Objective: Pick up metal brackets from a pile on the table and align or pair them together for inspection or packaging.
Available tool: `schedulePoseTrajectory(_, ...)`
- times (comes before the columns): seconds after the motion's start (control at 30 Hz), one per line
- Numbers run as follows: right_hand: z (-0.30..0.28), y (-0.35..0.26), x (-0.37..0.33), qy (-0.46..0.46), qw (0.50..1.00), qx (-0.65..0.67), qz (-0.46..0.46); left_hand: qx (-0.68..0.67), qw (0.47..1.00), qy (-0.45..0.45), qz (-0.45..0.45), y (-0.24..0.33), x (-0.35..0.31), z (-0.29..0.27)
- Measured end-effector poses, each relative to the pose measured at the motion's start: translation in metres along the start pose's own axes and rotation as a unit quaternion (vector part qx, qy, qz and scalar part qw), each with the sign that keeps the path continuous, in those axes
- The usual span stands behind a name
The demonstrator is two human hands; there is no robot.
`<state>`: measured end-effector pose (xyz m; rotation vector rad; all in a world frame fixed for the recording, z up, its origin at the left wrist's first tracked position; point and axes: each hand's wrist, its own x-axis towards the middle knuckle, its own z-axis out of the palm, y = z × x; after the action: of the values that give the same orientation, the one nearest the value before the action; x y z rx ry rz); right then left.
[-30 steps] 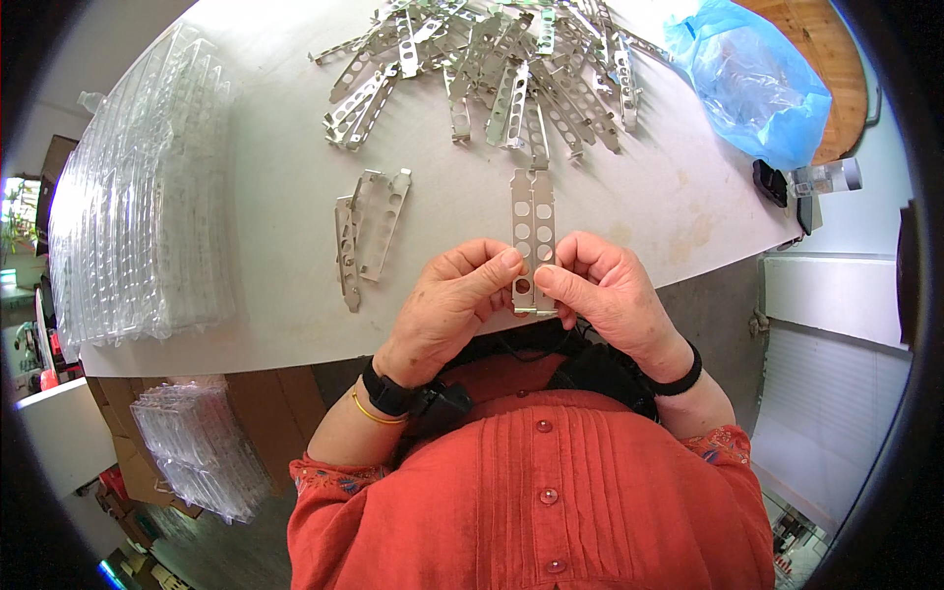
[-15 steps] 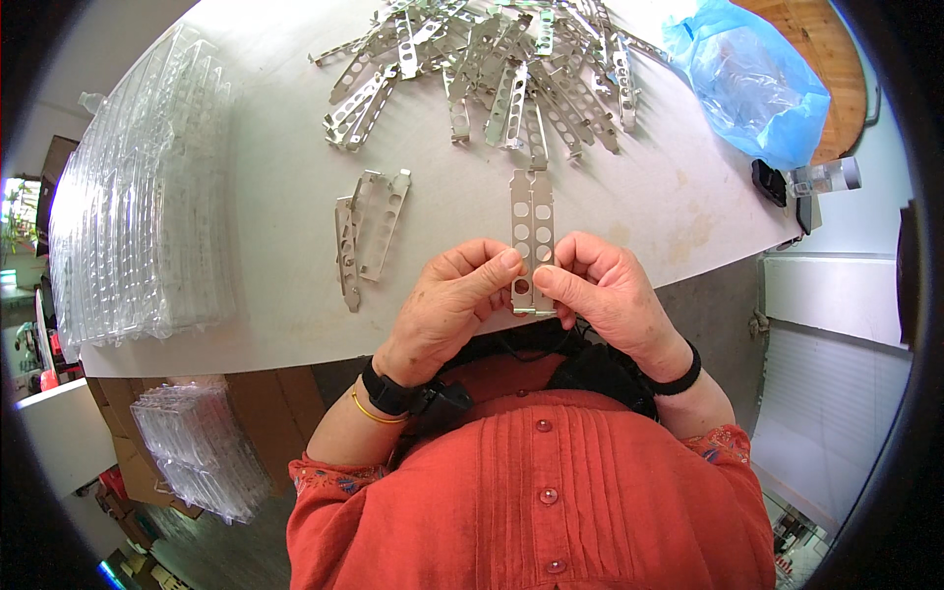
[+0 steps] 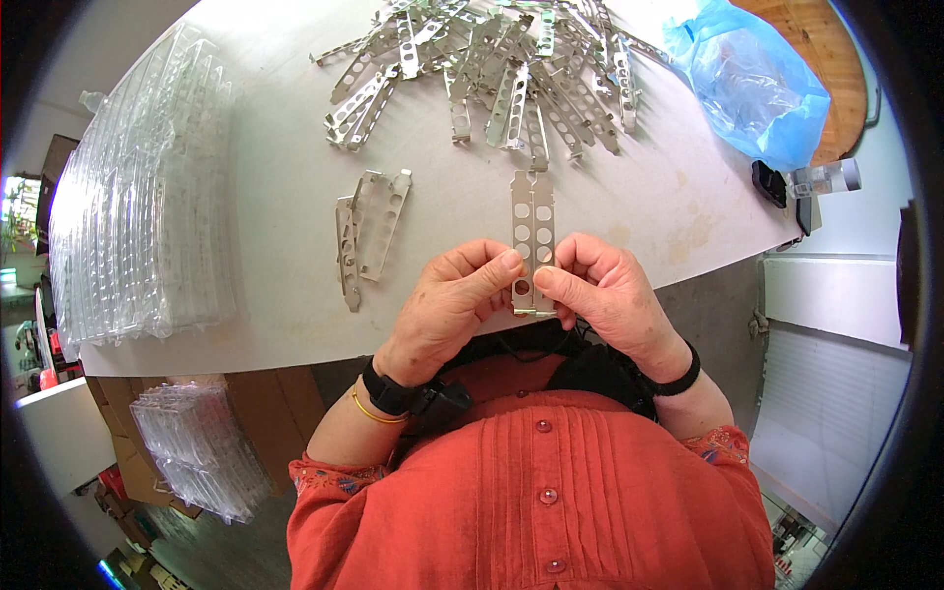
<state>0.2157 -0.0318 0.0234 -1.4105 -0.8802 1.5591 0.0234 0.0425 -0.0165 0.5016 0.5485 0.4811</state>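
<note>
Beyond the held strip [image 3: 532, 236] — loose brackets [image 3: 501, 69]

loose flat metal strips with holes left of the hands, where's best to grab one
Probably the far end of the loose perforated metal strips, coming from the left hand side: they lie flat on the white table, slightly fanned, so the spread tips give fingertips an edge.

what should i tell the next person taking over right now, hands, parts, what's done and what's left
Left hand and right hand: both pinch the lower end of one perforated metal strip, upright over the table edge.
Set apart: a few strips left of the hands.
Left: a big pile of strips at the far side.
Also there: clear plastic trays stacked at left, blue bag at right.
</note>
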Motion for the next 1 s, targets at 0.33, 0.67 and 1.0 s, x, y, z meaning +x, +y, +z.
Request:
schedulePoseTrajectory(0.33, 0.0003, 0.0004, -0.0003, -0.001, 1.000, 0.007, -0.002, 0.013, 1.000, -0.003, 0.002, -0.0013, 0.0006, -0.0035)
schedulePoseTrajectory(0.67, 0.0005, 0.0013, -0.0002, 0.002, 1.000, 0.005, -0.004, -0.001, 1.000, -0.011, 0.002, -0.0033, 0.0014, -0.0062)
schedulePoseTrajectory(1.0, 0.0006, 0.0007, 0.0000, 0.000, 1.000, 0.005, -0.005, 0.002, 1.000, 0.000, 0.002, -0.0043, 0.0009, -0.0049)
